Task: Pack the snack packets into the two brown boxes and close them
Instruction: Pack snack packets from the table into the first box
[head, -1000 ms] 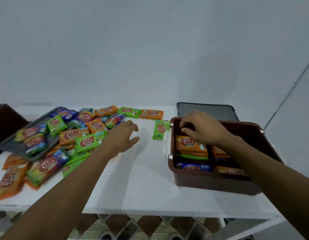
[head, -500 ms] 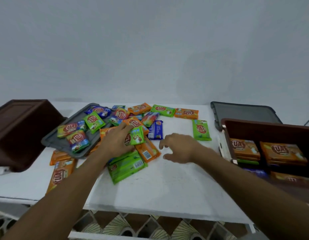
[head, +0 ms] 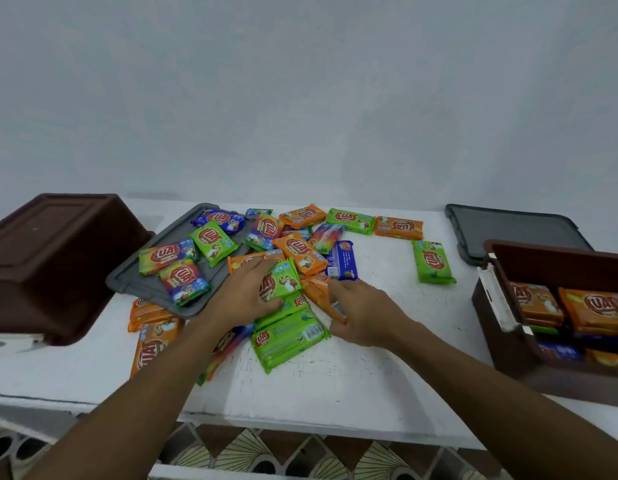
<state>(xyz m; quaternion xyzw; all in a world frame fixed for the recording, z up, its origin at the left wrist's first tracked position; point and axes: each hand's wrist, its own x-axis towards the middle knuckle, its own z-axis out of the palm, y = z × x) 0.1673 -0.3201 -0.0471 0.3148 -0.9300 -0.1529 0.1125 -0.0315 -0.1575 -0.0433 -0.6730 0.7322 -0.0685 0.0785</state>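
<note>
Several orange, green and blue snack packets [head: 302, 252] lie heaped in the middle of the white table [head: 369, 382]. My left hand [head: 247, 294] lies on the heap and grips a green packet [head: 281, 280], thumb under its near edge. My right hand [head: 364, 313] curls round an orange packet [head: 319, 294] just right of it. One brown box [head: 501, 341] stands open at the right with orange and blue packets inside. The other brown box [head: 54, 261] lies upside down at the left.
A grey lid [head: 138, 282] under the heap's left side carries a few packets. A second grey lid [head: 515, 230] lies behind the open box. A lone green packet [head: 433, 261] lies between the heap and that box. The table's front edge is near.
My right hand left the open box and moved left to the heap, where it took hold of an orange packet. My left hand settled on a green packet. The view swung left.
</note>
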